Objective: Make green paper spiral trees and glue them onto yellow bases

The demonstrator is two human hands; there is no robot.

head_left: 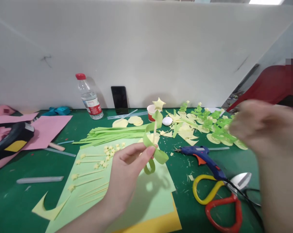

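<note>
My left hand (129,168) pinches a thin wooden stick (155,129) topped with a yellow paper star (159,103); a green paper strip (156,155) winds around the stick and curls below my fingers. My right hand (260,129) is raised at the right, blurred by motion, above the finished green paper trees (214,127); its fingers are not clear. A blue glue gun (204,158) lies on the green table (20,200) between my hands, beside scissors with yellow and red handles (216,200).
Green paper strips (112,134), a light green sheet (136,194) with several star-tipped sticks (88,174), yellow discs, a water bottle (89,97), a black phone (119,99), a paper cup (151,111), glue sticks and pink paper (46,126) lie around. A person in red sits at far right.
</note>
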